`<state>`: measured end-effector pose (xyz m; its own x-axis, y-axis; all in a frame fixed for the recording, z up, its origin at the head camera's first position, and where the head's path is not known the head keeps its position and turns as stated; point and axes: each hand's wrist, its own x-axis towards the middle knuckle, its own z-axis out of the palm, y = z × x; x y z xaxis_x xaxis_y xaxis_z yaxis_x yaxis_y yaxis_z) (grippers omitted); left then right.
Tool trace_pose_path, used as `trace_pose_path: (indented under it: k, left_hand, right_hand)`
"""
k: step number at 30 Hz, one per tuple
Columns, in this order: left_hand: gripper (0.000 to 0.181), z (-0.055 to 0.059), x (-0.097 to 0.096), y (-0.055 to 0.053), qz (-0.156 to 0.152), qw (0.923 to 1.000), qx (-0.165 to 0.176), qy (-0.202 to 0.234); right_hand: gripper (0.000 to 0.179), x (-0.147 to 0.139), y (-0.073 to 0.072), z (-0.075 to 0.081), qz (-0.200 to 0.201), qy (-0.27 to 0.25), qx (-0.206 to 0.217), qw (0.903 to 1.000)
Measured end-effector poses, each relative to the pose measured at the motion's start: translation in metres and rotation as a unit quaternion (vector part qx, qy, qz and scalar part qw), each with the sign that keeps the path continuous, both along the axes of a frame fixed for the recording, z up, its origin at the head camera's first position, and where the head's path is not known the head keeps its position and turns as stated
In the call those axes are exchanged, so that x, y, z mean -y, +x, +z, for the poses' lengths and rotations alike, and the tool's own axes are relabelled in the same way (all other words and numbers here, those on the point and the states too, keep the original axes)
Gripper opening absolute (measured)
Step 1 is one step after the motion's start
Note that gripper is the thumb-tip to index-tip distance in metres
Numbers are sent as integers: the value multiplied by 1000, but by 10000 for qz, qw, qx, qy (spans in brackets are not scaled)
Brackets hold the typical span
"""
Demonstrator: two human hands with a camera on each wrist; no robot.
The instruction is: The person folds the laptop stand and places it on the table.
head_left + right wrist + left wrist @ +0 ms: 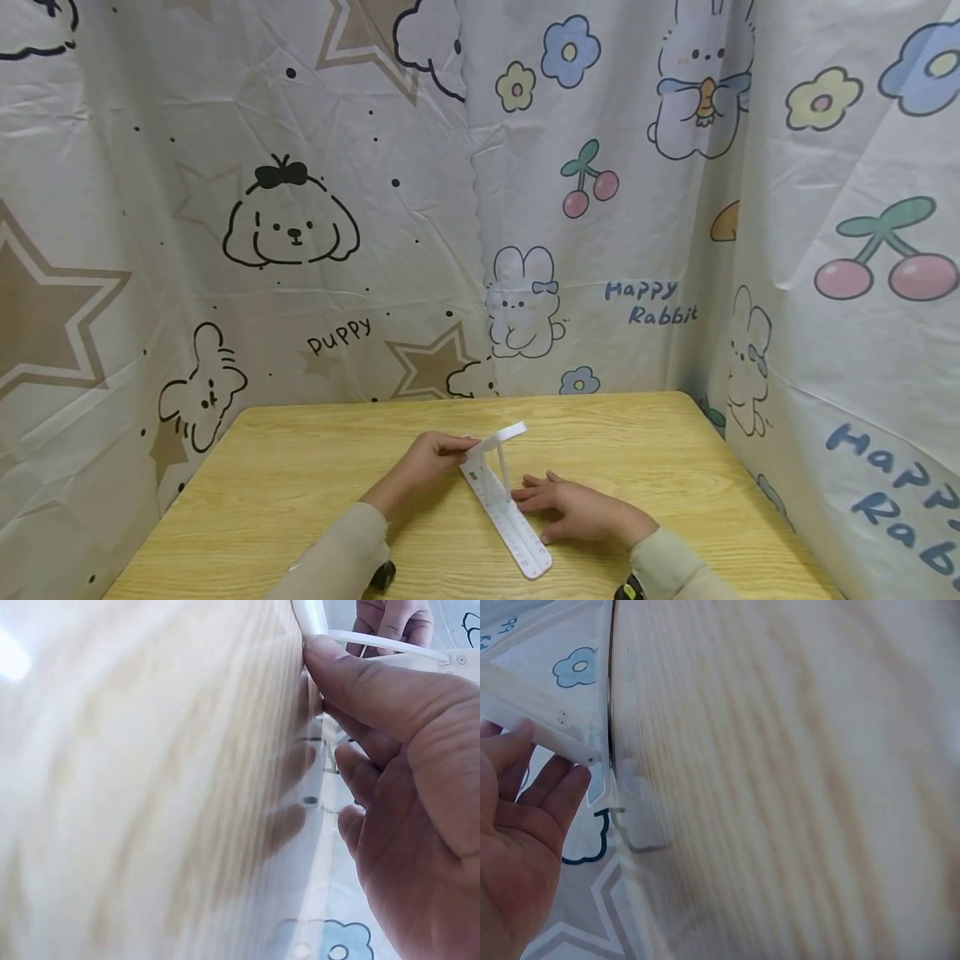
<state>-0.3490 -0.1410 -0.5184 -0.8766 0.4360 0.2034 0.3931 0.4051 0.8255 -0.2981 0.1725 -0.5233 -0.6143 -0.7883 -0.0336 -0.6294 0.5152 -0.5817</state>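
Note:
A white folding stand has its long, flat, round-ended base on the table, pointing diagonally toward the front right. From the base rise thin struts under a tilted arm. My left hand pinches the tilted arm near its lower, far-left end. In the left wrist view, the thumb and fingers of the left hand lie on either side of the white bar. My right hand rests beside the base on its right, fingers spread and fairly straight. In the right wrist view, the thumb of the right hand touches the base's edge.
The wood-grain table extends around the stand on all sides. Cloth curtains printed with cartoon animals, stars and flowers hang close behind it and along both sides. Dark bands show at both wrists.

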Motion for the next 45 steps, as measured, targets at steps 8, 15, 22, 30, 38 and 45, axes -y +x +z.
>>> trace_pose_path:
  k: [8,15,22,30,38,45]
  left_hand:
    - [28,1,5,-1,-132,9989,369,238]
    - [28,-1,9,-2,-205,9971,591,432]
    - [28,-2,13,-3,-239,9955,748,538]
    - [27,-3,17,-7,-301,9925,896,777]
    - [27,-9,22,-8,-229,9892,1103,938]
    - [27,-10,25,-9,-207,9921,1007,725]
  right_hand:
    - [58,8,6,3,80,-34,-170,9998]
    - [61,14,9,-1,131,-75,-389,9991]
    - [63,25,13,-1,-14,6,-607,9982]
    - [70,41,18,5,-299,294,-882,9952]
    - [74,56,24,6,-431,404,-1062,9926]
    - [73,58,25,4,-558,401,-1059,9920]
